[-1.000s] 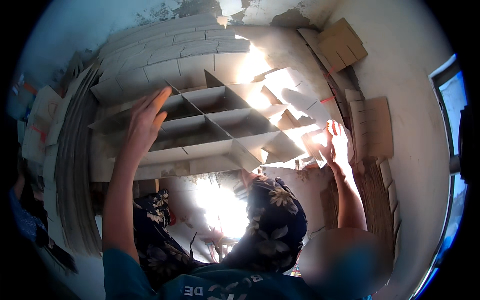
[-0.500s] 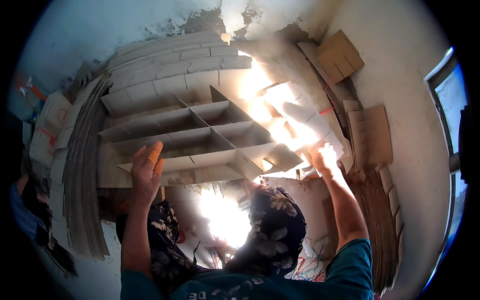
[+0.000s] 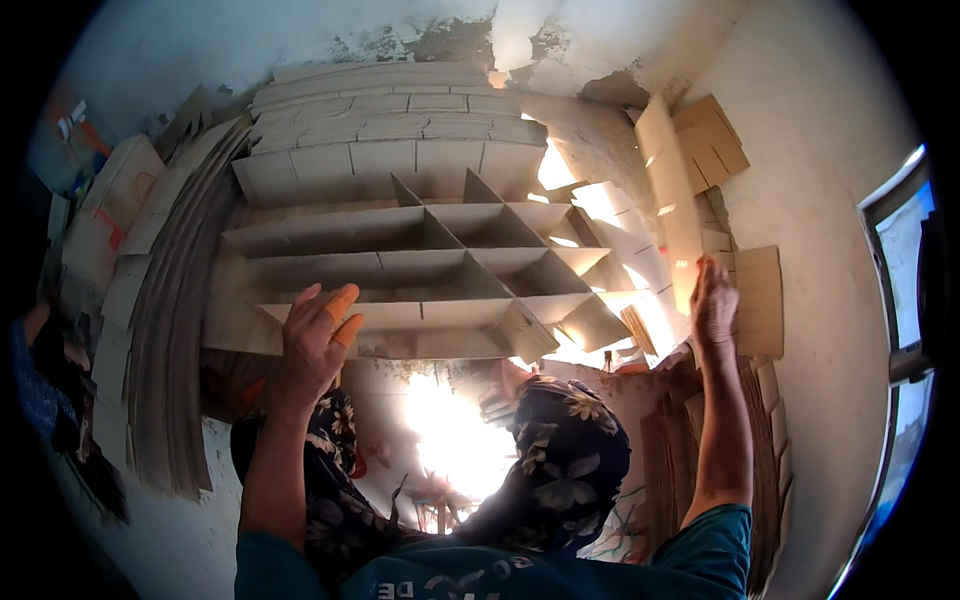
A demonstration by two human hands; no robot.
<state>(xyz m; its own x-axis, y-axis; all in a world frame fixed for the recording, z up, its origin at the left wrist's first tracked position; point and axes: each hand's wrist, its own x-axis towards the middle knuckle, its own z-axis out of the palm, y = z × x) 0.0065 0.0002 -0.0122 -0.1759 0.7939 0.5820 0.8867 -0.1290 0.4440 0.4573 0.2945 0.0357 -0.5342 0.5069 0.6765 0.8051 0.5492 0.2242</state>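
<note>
Left hand [image 3: 315, 345], fingers spread, lay flat against the cardboard divider grid [image 3: 420, 270]; right hand [image 3: 714, 305], fingers straight, stood clear at its right end.

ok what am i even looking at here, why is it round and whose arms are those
There is no machine here. The picture comes from a small wide-angle camera worn on a person's head, looking down at their own hands. That lens bends straight edges, which is why the view looks round.

The two bare arms rising from the bottom edge belong to the wearer. The left hand rests on the near edge of a cardboard divider grid, strips slotted together into open cells. The right hand is open and raised beside the grid's right end; whether it touches the cardboard there, I cannot tell.

Stacks of flat cardboard strips lie on the left, and more cardboard sheets sit against the wall on the right. The flowered dark trousers below are on the wearer's knees.
</note>
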